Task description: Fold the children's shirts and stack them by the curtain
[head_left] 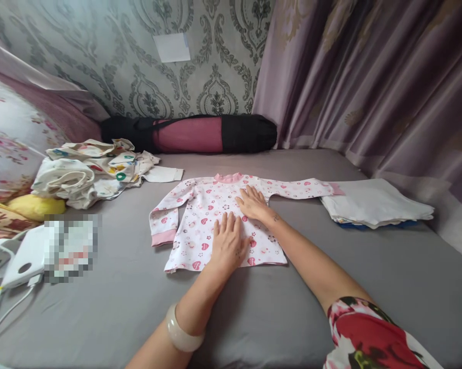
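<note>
A child's long-sleeved shirt [194, 218], white with pink hearts and pink trim, lies spread on the grey sheet [111, 318]. Its collar points away from me. The sleeve on the left bends down beside the body, and the one on the right stretches out straight, its cuff reaching the folded clothes. My left hand [230, 241] rests flat on the lower middle of the shirt, fingers extended. Higher up and to the right, my right hand [253, 203] lies flat on the chest, fingers spread. Neither hand grips the cloth.
Folded white clothes [377, 200] are stacked at the right. Crumpled patterned clothes [96, 169] lie at the left, above a yellow object [37, 207] and a white device [29, 256] with cables. A black and maroon roll bag [188, 134] lies along the wall beside purple curtains [331, 77].
</note>
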A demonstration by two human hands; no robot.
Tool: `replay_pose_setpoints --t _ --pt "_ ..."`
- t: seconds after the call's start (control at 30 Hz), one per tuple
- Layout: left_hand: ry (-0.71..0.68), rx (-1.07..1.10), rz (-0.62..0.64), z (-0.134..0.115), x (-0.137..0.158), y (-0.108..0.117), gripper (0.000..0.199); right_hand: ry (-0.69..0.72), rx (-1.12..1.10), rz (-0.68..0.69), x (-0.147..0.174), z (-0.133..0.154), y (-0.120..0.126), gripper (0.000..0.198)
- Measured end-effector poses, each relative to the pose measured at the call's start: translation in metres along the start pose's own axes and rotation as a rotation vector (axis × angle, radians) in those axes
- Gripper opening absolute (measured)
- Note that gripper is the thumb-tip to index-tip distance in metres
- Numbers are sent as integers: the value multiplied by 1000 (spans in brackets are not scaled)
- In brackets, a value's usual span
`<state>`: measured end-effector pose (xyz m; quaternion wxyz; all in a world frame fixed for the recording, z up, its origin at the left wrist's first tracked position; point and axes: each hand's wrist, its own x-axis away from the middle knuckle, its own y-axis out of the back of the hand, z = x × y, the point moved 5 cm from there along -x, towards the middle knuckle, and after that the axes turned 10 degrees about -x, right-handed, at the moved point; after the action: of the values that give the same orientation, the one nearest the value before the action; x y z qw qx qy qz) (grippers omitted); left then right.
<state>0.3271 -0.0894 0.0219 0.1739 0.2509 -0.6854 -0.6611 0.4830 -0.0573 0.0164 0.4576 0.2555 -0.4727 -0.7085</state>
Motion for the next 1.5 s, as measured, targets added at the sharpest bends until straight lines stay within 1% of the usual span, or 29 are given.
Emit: replay_pose_setpoints --t 0.03,0.1,0.27,0.37,0.5,0.6,0.7,0.77,0.83,0.87,0.93,1.0,1.03,1.07,1.13,1.23,1.33,1.43,1.5 --pt "10 -13 13 1 1 -4 60 -20 -18 24 -6 0 -4 62" --pt "6 -21 40 0 3 -11 66 -63 -33 28 -19 0 -10 66" --pt "-15 -36 52 -3 5 -19 71 -146 -34 -77 -50 -3 -13 71" --pt "-19 -46 62 -3 5 -21 72 -190 -55 -132 -61 -2 -12 72" --pt "-21 -64 64 -3 5 -23 73 -271 -36 -176 -66 2 -14 71" --pt "-13 -45 85 -4 4 -21 72 -294 -7 -193 -65 5 -15 68" --pt "-37 28 132 -2 3 -14 71 -299 -3 -178 -65 4 -12 67" --pt "-61 121 143 7 2 -3 68 -301 -18 -141 -65 3 -10 67" --pt "-45 249 79 26 2 13 62 -296 -38 -124 -63 4 -8 66" --pt "-14 316 7 40 2 22 59 -283 -42 -128 -61 7 -8 65" --pt "77 398 -180 76 2 40 49 -211 -34 -145 -57 20 -10 63" --pt "216 395 -313 117 4 51 40 -101 -28 -126 -53 41 -18 62" --pt "304 371 -349 138 5 53 37 -55 -36 -96 -52 52 -24 62" --pt "402 338 -356 157 7 53 34 -22 -48 -63 -52 63 -30 62" --pt "544 286 -319 189 10 49 36 17 -67 -10 -53 82 -42 62" --pt "675 230 -241 219 18 40 42 25 -66 3 -62 98 -51 61" --pt "726 200 -172 234 25 32 45 -11 -46 -23 -74 102 -52 61" --pt "722 188 -93 240 27 28 44 -50 -36 -45 -85 104 -50 61" --pt "714 193 -15 242 26 27 43 -92 -48 -60 -90 106 -50 60"
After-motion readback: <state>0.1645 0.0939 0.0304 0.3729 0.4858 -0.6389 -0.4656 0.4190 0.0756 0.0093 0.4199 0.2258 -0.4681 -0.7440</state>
